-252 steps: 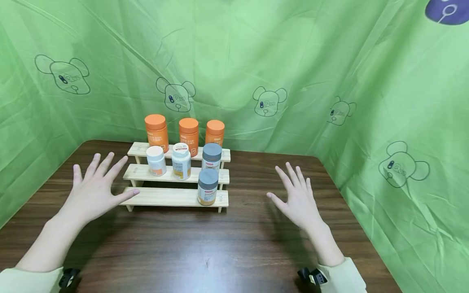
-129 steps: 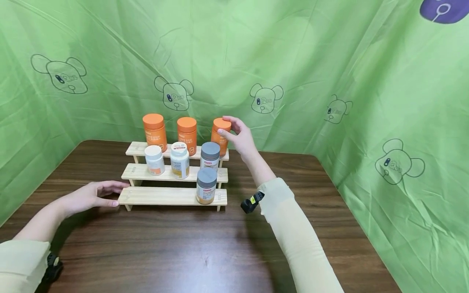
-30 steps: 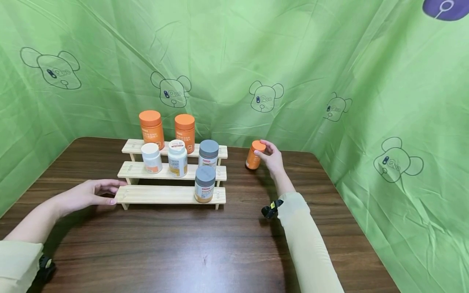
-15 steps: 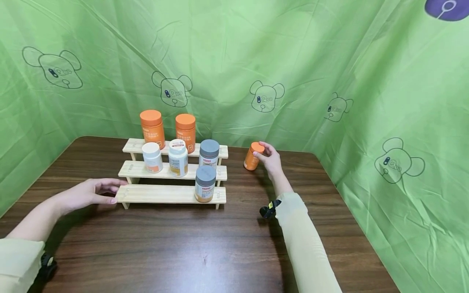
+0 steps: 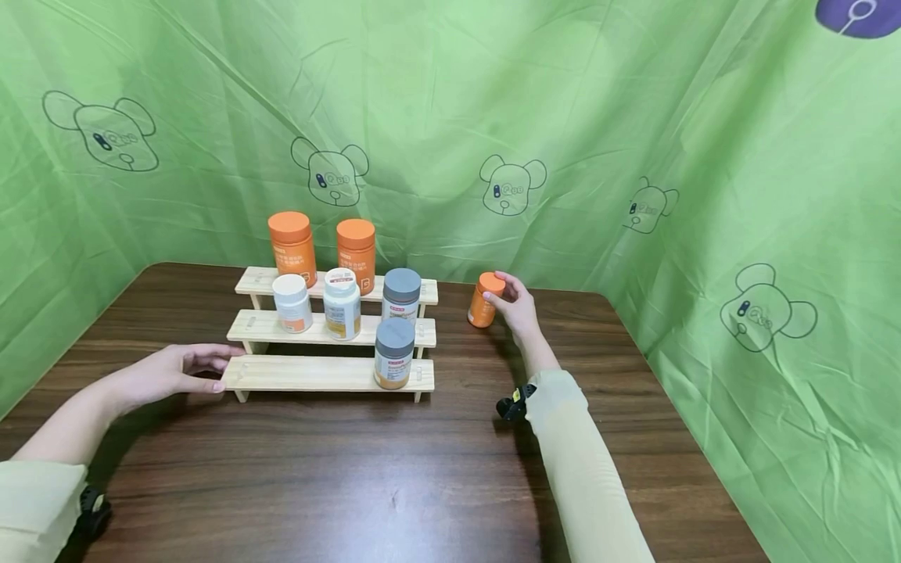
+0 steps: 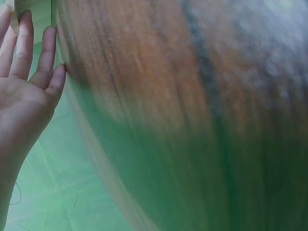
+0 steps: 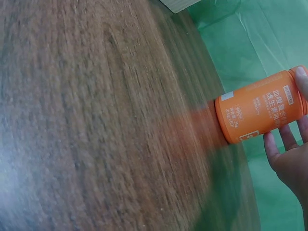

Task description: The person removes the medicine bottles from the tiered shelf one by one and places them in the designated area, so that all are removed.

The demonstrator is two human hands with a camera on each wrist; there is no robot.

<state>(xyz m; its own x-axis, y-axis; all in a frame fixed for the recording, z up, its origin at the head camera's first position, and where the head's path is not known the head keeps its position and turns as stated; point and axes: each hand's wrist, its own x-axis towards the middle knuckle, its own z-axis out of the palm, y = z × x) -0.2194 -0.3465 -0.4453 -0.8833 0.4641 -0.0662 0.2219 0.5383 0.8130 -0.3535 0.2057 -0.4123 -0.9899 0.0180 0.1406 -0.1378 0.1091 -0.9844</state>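
My right hand (image 5: 517, 306) holds an orange pill bottle (image 5: 482, 311) near its lid, thumb on one side and fingers on the other. The bottle is upright at the tabletop, right of a three-tier wooden display rack (image 5: 296, 374); its label shows in the right wrist view. My left hand (image 5: 158, 374) pinches the left end of the rack's lowest tier between thumb and fingers. Two orange bottles (image 5: 294, 254) stand on the top tier. On the middle tier are two white bottles (image 5: 342, 309) and a grey-lidded jar (image 5: 402, 291); another grey-lidded jar (image 5: 393, 361) stands at the lowest tier's right end.
The rack stands on a dark wood table (image 5: 338, 477), toward its back left. Green cloth (image 5: 563, 94) printed with bear heads hangs behind and along both sides of the table.
From spread and empty, my left hand came to the rack's lowest tier. My right hand took the rightmost orange bottle off the top tier and carried it right, down to the table.
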